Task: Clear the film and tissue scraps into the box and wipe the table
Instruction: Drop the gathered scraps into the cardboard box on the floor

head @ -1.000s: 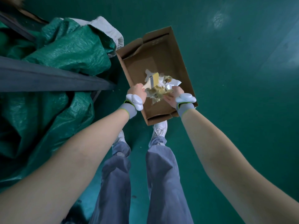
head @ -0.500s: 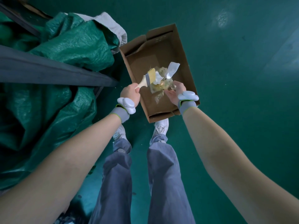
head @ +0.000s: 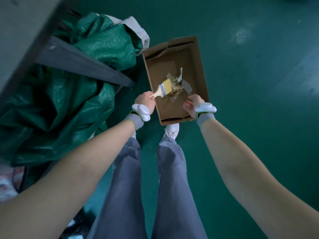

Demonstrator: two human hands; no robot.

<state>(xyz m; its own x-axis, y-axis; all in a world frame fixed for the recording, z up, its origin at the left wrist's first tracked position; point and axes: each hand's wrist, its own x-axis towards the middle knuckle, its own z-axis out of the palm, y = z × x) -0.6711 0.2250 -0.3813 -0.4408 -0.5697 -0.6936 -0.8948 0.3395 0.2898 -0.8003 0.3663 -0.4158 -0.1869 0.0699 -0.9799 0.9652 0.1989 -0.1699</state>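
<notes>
since a moment ago the scraps (head: 177, 85) have dropped from your right hand (head: 193, 106), now spread and empty above the box (head: 201, 69) where they lie, while your left hand (head: 144, 101) grips the brush (head: 163, 90).

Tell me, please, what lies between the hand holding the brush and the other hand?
In the head view, bare cardboard floor of the box lies between the left hand and right hand; the scraps sit just beyond.
</notes>
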